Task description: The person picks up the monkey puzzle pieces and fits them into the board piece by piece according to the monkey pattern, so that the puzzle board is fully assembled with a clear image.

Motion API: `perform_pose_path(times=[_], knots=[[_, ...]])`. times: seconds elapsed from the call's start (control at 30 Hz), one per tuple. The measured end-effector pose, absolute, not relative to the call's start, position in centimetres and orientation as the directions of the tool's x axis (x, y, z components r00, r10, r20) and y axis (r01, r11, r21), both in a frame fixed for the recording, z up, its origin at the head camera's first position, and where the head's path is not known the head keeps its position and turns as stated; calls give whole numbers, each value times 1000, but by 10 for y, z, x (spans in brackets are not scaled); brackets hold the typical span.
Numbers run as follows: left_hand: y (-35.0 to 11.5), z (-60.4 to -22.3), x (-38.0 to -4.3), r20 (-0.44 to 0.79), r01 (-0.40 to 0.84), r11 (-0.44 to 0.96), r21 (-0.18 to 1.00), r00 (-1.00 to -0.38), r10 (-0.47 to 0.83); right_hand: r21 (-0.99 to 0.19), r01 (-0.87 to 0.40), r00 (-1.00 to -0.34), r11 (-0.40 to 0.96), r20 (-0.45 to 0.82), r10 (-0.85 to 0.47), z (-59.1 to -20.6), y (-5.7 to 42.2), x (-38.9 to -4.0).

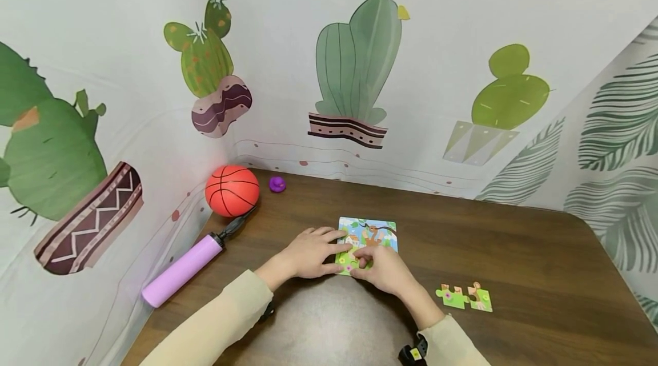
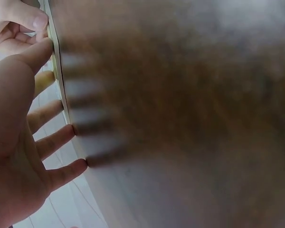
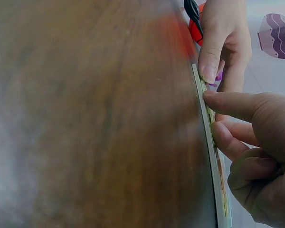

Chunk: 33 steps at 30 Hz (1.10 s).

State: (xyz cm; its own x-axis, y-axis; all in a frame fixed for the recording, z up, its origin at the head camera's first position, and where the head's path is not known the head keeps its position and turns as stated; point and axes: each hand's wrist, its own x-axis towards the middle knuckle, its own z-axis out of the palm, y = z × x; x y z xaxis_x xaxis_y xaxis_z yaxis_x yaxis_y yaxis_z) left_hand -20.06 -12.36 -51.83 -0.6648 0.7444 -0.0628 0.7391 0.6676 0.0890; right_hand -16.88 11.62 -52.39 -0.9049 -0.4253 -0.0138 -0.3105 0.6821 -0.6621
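Observation:
A picture puzzle (image 1: 389,240) with a brown animal, a house and green grass lies flat on the table. My left hand (image 1: 310,253) rests over its left side, fingers spread and fairly straight, fingertips on the surface. At the lower middle, my right hand (image 1: 386,272) pinches a green puzzle piece (image 1: 353,264) between thumb and index finger, close on the board, its other fingers curled; the hand partly hides the piece. In the right wrist view, the thumb and index fingertips meet the thin puzzle board (image 3: 210,142) near its edge.
Two loose puzzle pieces (image 1: 453,297), side by side, lie on the brown table (image 1: 540,263) to the right. A red basketball (image 1: 232,190), a purple hand pump (image 1: 182,269) and a small purple toy (image 1: 277,184) are at the left. Cactus-print cloth (image 1: 432,69) hangs behind.

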Motion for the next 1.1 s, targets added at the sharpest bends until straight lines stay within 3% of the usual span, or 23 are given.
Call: perform_pose_path(times=[0.67,1.1], knots=[[-118,-518,-200,-33,734,674,86,-674,738,-625,-358,-897,694,23,-442,-526,122,-171],[-114,-515,-198,-36,709,693,133,-695,718,-694,-279,-927,664,15,-374,-521,139,-171]])
